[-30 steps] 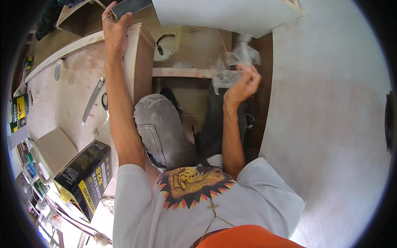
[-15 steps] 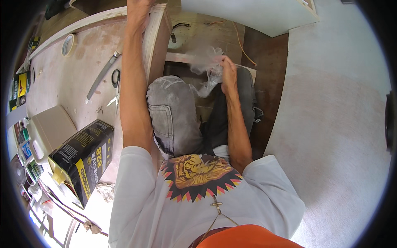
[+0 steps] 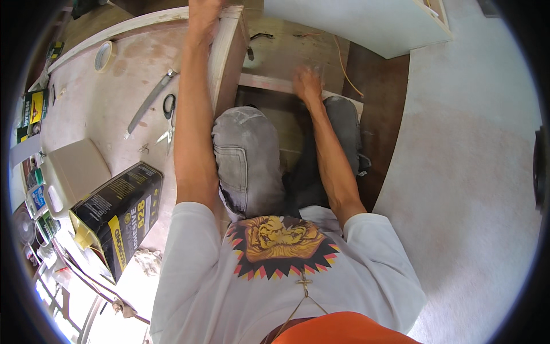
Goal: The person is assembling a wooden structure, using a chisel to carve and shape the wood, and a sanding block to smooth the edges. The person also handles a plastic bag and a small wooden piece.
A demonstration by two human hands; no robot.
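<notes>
At the top edge my left hand reaches over the raised wooden edge of the work surface. Its fingers are out of the frame, so their state is hidden. My right hand is above my right knee, beside a pale wooden strip. Its fingers look curled closed, though motion blurs them. A faint translucent patch shows at the fingers; I cannot make out what is held.
On the wooden panel at left lie a tape roll, a long grey blade, black-handled scissors, a black-and-yellow can and a beige jug. A pale board fills the right side; a thin cable lies ahead.
The clear plastic film that hung spread from my right hand is no longer plainly visible. That hand has turned and moved slightly left. My left arm keeps its reach; the whole view has shifted slightly.
</notes>
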